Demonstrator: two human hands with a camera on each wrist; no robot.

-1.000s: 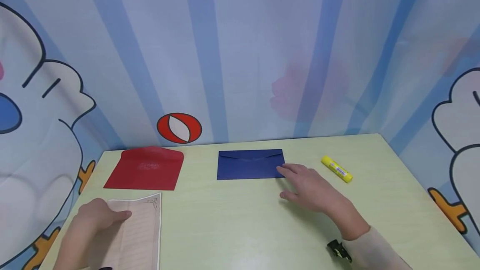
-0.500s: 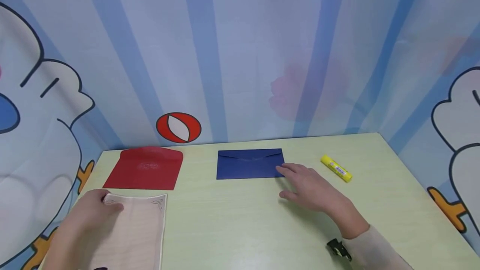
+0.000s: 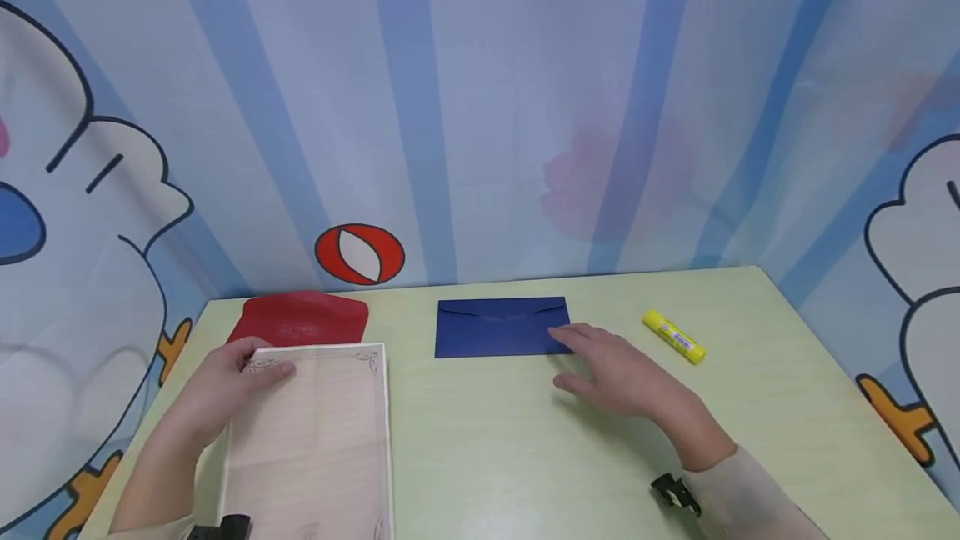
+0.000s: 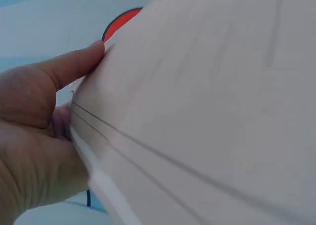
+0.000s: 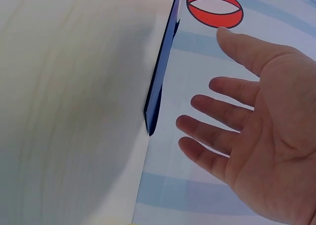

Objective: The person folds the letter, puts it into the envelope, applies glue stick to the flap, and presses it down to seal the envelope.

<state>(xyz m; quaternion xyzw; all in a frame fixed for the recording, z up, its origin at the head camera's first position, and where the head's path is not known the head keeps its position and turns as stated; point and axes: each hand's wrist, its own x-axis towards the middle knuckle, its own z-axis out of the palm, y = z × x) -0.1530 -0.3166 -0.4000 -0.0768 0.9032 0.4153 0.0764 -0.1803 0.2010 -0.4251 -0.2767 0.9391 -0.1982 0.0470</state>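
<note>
My left hand (image 3: 225,386) pinches the upper left corner of a cream sheet of letter paper (image 3: 315,432) with ruled lines and a scrolled border. In the left wrist view the thumb lies on the paper's (image 4: 197,96) printed face and the other fingers are behind it. The sheet overlaps the lower part of a red envelope (image 3: 303,319). My right hand (image 3: 618,377) hovers palm down with fingers spread, fingertips at the right edge of a blue envelope (image 3: 498,330). In the right wrist view that hand (image 5: 266,116) holds nothing, and the envelope (image 5: 160,72) shows edge-on.
A yellow glue stick (image 3: 673,337) lies right of the blue envelope on the pale wooden table (image 3: 480,448). Behind the table hangs a blue striped cartoon backdrop (image 3: 510,107), reaching down to the table's back edge.
My left hand has gripped the letter paper's corner, lifted it and carried it up and to the right, so it now covers part of the red envelope. The right hand has barely moved.
</note>
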